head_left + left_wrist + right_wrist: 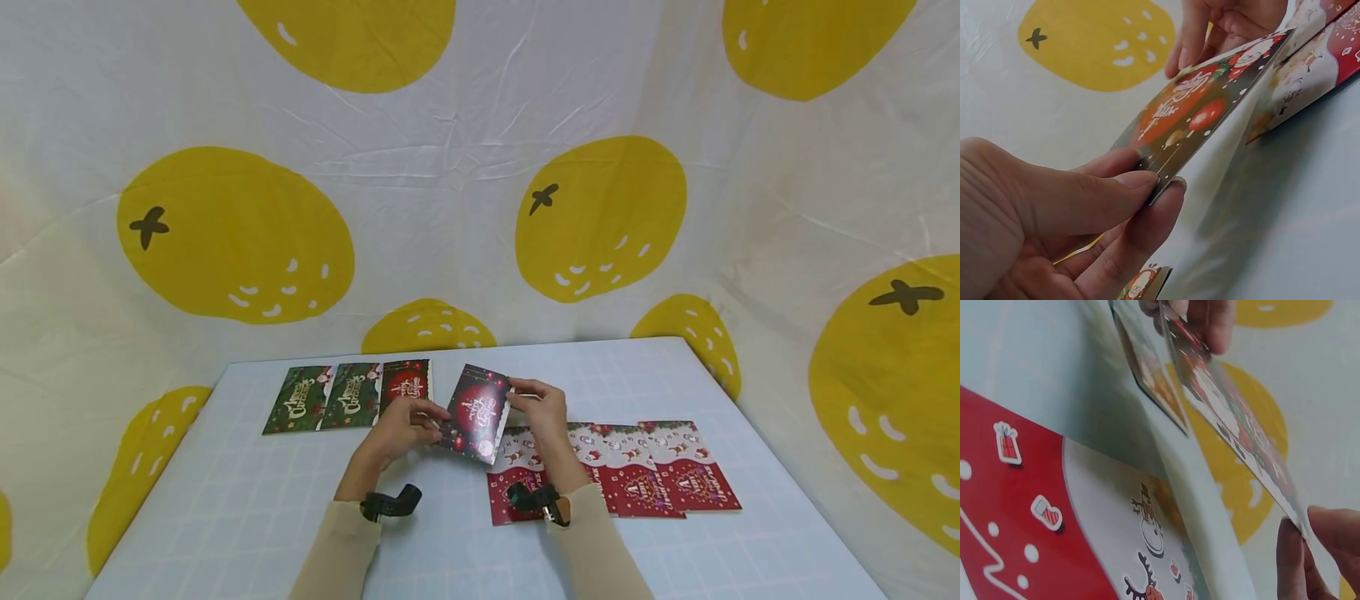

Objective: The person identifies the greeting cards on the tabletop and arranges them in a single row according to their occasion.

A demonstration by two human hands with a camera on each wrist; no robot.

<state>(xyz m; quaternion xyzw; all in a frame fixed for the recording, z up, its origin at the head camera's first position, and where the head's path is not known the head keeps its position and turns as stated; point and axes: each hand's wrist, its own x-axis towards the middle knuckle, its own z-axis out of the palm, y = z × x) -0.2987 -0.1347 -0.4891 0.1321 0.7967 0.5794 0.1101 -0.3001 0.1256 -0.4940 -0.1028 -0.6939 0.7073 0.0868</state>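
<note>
A dark Christmas card point(476, 412) with a red round emblem is held up at a tilt above the table, between both hands. My left hand point(397, 435) pinches its left edge; in the left wrist view, the thumb lies on top of the card point(1188, 112) and fingers sit beneath. On the opposite edge, my right hand point(547, 412) pinches a corner between thumb and fingers, as the right wrist view shows point(1325, 550). Just left, partly behind the left hand, lies a matching dark red card point(405, 381). Beneath the right forearm are several red-and-white cards point(697, 467).
Two green Christmas cards point(296, 400) lie side by side at the back left, next to the dark red one. The pale blue checked table point(247, 517) meets a hanging white cloth point(450, 225) printed with yellow fruit. Each wrist wears a black camera strap point(390, 503).
</note>
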